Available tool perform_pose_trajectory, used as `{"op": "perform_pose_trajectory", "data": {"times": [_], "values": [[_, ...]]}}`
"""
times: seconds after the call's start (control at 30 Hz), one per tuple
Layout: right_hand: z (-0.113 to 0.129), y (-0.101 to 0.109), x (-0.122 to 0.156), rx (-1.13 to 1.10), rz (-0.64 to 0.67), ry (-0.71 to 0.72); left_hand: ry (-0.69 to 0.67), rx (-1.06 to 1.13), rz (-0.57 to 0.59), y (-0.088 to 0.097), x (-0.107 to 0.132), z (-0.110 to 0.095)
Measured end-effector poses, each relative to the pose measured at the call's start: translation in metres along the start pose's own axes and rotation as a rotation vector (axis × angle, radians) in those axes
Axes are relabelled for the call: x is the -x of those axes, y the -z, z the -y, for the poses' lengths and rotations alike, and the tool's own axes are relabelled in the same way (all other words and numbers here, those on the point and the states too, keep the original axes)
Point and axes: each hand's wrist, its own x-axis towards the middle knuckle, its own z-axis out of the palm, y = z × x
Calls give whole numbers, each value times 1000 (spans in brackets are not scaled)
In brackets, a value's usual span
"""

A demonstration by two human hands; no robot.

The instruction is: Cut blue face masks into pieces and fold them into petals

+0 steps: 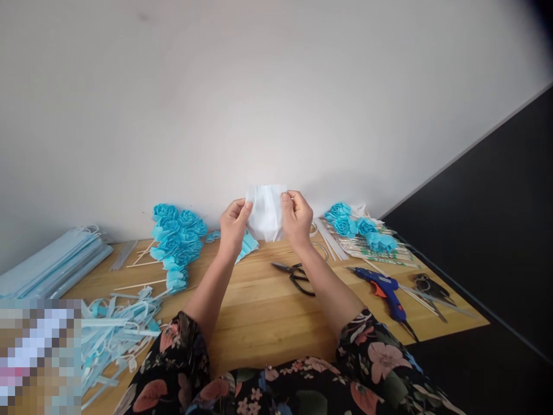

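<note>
Wood tbl (263, 328) vs pale wall (259, 86); dk panel (496, 202) on R. Blue glue gun (391, 293) w/ orange trigger (378, 290) lies R side, nozzle pointing L, blk cord (412, 332) at tbl edge. Blk scissors (294, 270) approx mid-tbl, tips L. Dk tool (433, 286) R of gun, can't ID.

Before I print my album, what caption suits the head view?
Two hands hold up a white sheet, blue flowers on either side.

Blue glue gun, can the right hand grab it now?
Probably, if the right hand lets go of the white sheet first; the blue glue gun lies on the table to that side, nothing visibly on top.
</note>
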Motion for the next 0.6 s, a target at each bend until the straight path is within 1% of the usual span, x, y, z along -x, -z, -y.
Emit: {"op": "perform_pose_trajectory", "data": {"times": [0.1,0.2,0.3,0.37,0.43,0.6], "values": [[2,0,1,-28,38,-18,10,17,-33,2,-1,-1],[0,-1,1,-82,74,-71,5,32,-87,5,-4,-1],[-6,-3,-1,-169,127,-139,-53,-13,-134,8,-7,0],[-10,-5,-2,-254,176,-181,-98,-48,-138,10,-7,1],[-12,-5,-3,-319,221,-212,-110,-71,-128,10,-7,3],[-6,-3,-3,-292,246,-168,-120,-103,-104,6,-2,4]]}}
